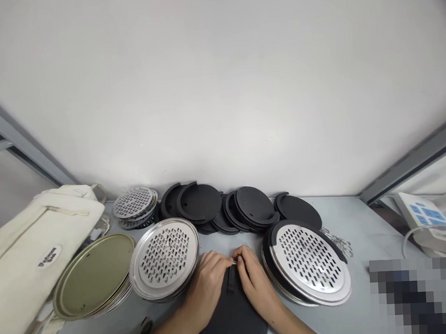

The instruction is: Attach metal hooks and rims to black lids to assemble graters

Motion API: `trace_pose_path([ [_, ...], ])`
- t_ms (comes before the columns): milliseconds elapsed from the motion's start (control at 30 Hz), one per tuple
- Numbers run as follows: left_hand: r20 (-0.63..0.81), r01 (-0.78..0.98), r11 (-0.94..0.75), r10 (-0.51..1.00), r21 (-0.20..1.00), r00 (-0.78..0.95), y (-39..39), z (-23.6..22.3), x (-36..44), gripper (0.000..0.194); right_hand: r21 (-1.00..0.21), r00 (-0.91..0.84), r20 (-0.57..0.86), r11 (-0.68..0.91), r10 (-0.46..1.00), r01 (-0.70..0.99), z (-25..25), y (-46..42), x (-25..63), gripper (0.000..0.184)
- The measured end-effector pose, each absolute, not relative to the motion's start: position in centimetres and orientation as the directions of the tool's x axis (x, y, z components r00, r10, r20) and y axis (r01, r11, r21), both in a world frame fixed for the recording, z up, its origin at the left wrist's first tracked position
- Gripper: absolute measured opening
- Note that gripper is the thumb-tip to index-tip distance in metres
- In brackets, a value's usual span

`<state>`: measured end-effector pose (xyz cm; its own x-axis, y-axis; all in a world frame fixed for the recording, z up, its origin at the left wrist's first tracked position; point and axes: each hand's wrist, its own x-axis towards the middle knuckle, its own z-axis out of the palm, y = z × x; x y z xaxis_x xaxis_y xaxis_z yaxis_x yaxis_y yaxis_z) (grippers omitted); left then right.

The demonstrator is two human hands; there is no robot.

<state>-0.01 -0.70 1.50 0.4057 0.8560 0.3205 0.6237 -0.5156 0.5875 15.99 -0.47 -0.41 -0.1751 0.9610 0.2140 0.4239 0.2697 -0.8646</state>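
Note:
My left hand (210,281) and my right hand (253,281) meet at the front middle of the table, fingers closed in a pinch. Between their fingertips shows a small shiny metal piece (234,262), perhaps a ring or clip; its exact kind is too small to make out. Both hands rest over a flat black piece (233,314) with a narrow strip (231,280) running up its middle towards the metal piece. Beside my left hand lies a round silver perforated plate (166,258). A second silver perforated plate (308,257), partly edged in black, sits on a stack beside my right hand.
Black discs (256,205) with raised rims lie along the wall. Left are smaller perforated plates (133,203), a stack topped by an olive-green disc (96,276) and a cream bag (52,243). Metal rings or clips (339,240) lie right, near a white device (425,217).

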Motion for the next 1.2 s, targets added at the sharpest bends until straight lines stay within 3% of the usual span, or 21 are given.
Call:
trace_pose_path([
  [1200, 0.338, 0.617, -0.52, 0.854, 0.591, 0.397, -0.69, 0.56, 0.09, 0.022, -0.856, -0.225, 0.209, 0.289, 0.952, 0.429, -0.74, -0.44, 16.07, 0.019],
])
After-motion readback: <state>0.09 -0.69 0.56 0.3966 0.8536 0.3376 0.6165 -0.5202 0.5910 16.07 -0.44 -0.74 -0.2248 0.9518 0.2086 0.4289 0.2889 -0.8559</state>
